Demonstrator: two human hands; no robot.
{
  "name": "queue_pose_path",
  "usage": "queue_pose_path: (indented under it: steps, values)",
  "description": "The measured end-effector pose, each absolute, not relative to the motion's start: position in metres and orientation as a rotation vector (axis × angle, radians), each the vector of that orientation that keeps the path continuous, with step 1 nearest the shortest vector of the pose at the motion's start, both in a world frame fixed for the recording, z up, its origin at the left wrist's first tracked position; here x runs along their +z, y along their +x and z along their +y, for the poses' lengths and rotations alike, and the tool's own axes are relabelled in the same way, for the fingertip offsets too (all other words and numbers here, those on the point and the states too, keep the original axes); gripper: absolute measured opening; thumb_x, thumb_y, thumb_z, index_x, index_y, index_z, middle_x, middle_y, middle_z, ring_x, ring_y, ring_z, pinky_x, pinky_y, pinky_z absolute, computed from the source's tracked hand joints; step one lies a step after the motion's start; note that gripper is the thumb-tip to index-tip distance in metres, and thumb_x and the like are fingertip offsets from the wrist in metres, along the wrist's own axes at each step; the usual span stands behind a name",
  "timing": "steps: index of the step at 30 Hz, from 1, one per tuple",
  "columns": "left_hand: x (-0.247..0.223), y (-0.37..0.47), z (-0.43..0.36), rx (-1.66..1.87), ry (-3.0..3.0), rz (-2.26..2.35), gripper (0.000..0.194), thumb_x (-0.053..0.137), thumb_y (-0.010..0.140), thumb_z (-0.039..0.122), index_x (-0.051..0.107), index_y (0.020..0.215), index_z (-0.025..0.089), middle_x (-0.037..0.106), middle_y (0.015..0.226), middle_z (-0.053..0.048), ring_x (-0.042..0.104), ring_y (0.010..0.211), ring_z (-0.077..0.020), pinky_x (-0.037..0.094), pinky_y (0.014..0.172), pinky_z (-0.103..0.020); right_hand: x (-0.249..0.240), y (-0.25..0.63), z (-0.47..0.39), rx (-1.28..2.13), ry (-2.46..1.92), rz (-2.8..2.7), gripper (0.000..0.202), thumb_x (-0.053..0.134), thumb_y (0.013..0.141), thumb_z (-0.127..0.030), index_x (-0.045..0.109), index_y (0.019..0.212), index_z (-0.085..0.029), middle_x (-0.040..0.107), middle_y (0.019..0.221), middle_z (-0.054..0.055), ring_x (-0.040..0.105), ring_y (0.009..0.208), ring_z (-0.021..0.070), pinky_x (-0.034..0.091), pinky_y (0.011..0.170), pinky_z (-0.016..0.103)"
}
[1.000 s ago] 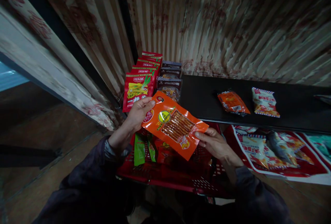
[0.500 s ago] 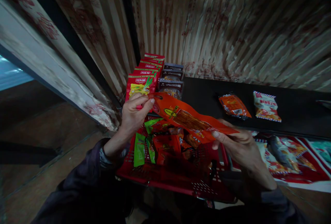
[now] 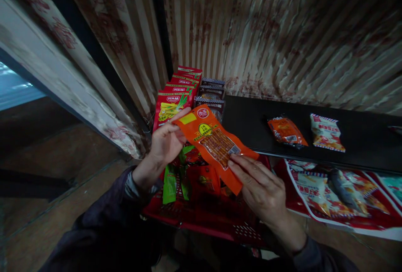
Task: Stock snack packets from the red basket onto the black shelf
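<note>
With fingers closed on the upper left end of an orange pouch (image 3: 215,138), grips in the left hand (image 3: 168,142); with fingers bent over the front near the lower right end, holds on in the right hand (image 3: 264,188), partly hiding the print.

Behind everything, a pleated beige curtain (image 3: 266,24) with reddish floral patterns, hanging beside dark upright posts. Below the curtain, a long black shelf (image 3: 248,119), running off to the right. Under the pouch and both hands, a red basket (image 3: 210,221) with slotted walls. Beneath the shelf at right, a red bin (image 3: 297,200) with a white rim, holding white-and-red snack bags.

At the left end of the shelf, a row of red packets (image 3: 173,98) with yellow and green pictures, standing one behind another. Just beside, another row, of dark packets (image 3: 210,102) with checkered tops, partly hidden by the pouch.

Between the hands, raised above the basket, the same pouch, slanting down to the right, with brown sticks visible through a clear window and a barcode near the right fingertips.

Farther right on the shelf, near each other but apart, a white-and-red bag (image 3: 327,133) and a small orange packet (image 3: 285,130). Inside the basket, slim green packets (image 3: 169,186) and a red-orange packet (image 3: 205,180), dim in shadow.
</note>
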State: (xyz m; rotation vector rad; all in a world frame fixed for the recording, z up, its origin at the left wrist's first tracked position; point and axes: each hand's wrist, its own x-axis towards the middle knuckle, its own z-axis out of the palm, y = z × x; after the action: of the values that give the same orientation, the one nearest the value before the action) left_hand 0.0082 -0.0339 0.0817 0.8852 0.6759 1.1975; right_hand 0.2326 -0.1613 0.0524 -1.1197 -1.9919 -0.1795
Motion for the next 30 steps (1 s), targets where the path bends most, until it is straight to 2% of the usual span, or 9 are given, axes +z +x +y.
queue_pose_path:
  steps: [7, 15, 18, 22, 24, 27, 30]
  values:
    - [0.068, 0.019, -0.033, 1.125, 0.683, 0.648, 0.044, 0.058, 0.082, 0.042, 0.061, 0.117, 0.016, 0.071, 0.112, -0.011, 0.063, 0.113, -0.0299, 0.052, 0.094, -0.045, 0.014, 0.216, -0.161, -0.221, -1.148, -2.017, 0.062, 0.056, 0.087, -0.002, 0.049, 0.141, -0.031, 0.071, 0.122, 0.006, 0.066, 0.112, 0.0241, 0.059, 0.092, 0.041]
    - [0.048, 0.017, -0.023, 1.115, 0.545, 0.753, 0.029, 0.064, 0.087, 0.033, 0.063, 0.106, 0.012, 0.072, 0.106, -0.012, 0.067, 0.105, -0.0252, 0.053, 0.094, -0.04, -0.001, 0.201, -0.168, -0.006, -1.166, -2.07, 0.05, 0.055, 0.083, -0.005, 0.061, 0.129, -0.023, 0.068, 0.125, 0.011, 0.065, 0.11, 0.0266, 0.058, 0.089, 0.046]
    - [0.046, 0.018, -0.025, 1.072, 0.524, 0.765, 0.024, 0.063, 0.088, 0.032, 0.064, 0.101, 0.012, 0.073, 0.104, -0.012, 0.068, 0.103, -0.025, 0.054, 0.094, -0.039, 0.004, 0.205, -0.17, 0.166, -1.125, -1.985, 0.044, 0.055, 0.085, -0.012, 0.063, 0.127, -0.024, 0.071, 0.118, 0.011, 0.069, 0.103, 0.0252, 0.058, 0.086, 0.042]
    - [0.049, 0.023, -0.033, 0.982, 0.541, 0.771, 0.023, 0.064, 0.088, 0.032, 0.065, 0.099, 0.012, 0.074, 0.1, -0.012, 0.069, 0.1, -0.0259, 0.055, 0.092, -0.042, 0.012, 0.218, -0.16, 0.376, -1.301, -1.562, 0.029, 0.055, 0.091, -0.024, 0.068, 0.117, -0.026, 0.075, 0.088, 0.005, 0.071, 0.078, 0.0203, 0.057, 0.071, 0.033]
    - [0.05, 0.026, -0.038, 0.942, 0.541, 0.782, 0.022, 0.064, 0.088, 0.031, 0.066, 0.097, 0.012, 0.074, 0.096, -0.012, 0.071, 0.095, -0.0254, 0.056, 0.09, -0.042, 0.014, 0.224, -0.151, 0.487, -1.415, -1.29, 0.027, 0.06, 0.09, -0.035, 0.068, 0.114, -0.026, 0.073, 0.086, 0.004, 0.068, 0.076, 0.0189, 0.055, 0.068, 0.031]
    - [0.046, 0.032, -0.046, 0.839, 0.538, 0.774, 0.019, 0.065, 0.087, 0.029, 0.067, 0.094, 0.012, 0.075, 0.091, -0.011, 0.072, 0.088, -0.024, 0.057, 0.086, -0.04, 0.013, 0.23, -0.14, 0.751, -1.421, -1.045, 0.037, 0.067, 0.083, -0.048, 0.069, 0.112, -0.025, 0.072, 0.095, 0.004, 0.065, 0.08, 0.0178, 0.053, 0.068, 0.028]
    - [0.038, 0.038, -0.053, 0.743, 0.531, 0.755, 0.017, 0.066, 0.086, 0.028, 0.069, 0.091, 0.012, 0.075, 0.086, -0.01, 0.073, 0.084, -0.0224, 0.057, 0.083, -0.038, 0.01, 0.231, -0.134, 0.988, -1.391, -0.907, 0.04, 0.072, 0.075, -0.055, 0.073, 0.103, -0.025, 0.072, 0.091, 0.003, 0.059, 0.067, 0.0142, 0.049, 0.058, 0.025]
